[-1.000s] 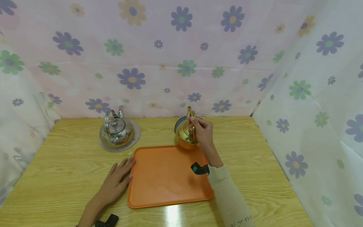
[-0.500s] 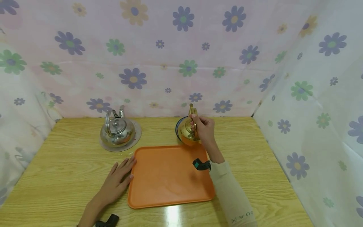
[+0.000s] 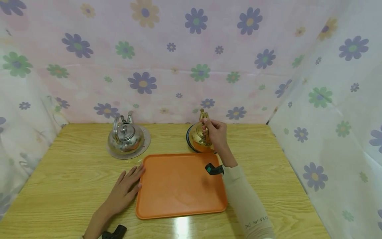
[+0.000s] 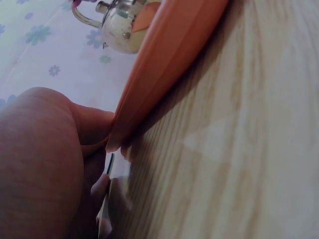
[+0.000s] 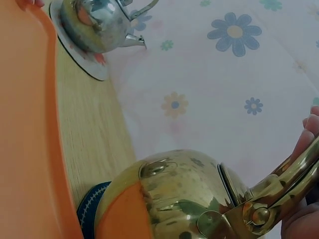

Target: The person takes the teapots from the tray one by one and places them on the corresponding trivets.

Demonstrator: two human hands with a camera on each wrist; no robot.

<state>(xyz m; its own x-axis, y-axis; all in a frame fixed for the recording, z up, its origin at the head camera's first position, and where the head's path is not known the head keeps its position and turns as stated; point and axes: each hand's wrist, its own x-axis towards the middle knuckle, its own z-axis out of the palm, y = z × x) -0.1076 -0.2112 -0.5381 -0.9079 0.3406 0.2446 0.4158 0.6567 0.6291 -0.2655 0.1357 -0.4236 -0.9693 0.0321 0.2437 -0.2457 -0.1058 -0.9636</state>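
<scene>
My right hand (image 3: 218, 134) grips the handle of a gold kettle (image 3: 196, 138) at the back, right of centre. The kettle stands upright over a round blue patterned mat (image 5: 91, 211), which it mostly hides. Just in front lies an orange tray (image 3: 182, 186), its far edge close to the kettle. My left hand (image 3: 123, 191) lies with straight, spread fingers against the tray's left rim. Seen from the left wrist, the thumb (image 4: 97, 124) touches the tray's side. A silver kettle (image 3: 126, 140) rests on a pale round mat (image 3: 146, 141) at the back left.
All of this sits on a wood-grain table (image 3: 74, 172). A flower-printed cloth (image 3: 167, 59) hangs right behind the table's back edge, and more of it hangs on both sides. Black wrist straps (image 3: 214, 169) are worn on both arms.
The gold kettle has moved slightly back in my right hand, away from the tray's far edge and over the blue mat. My left hand stays at the tray's rim.
</scene>
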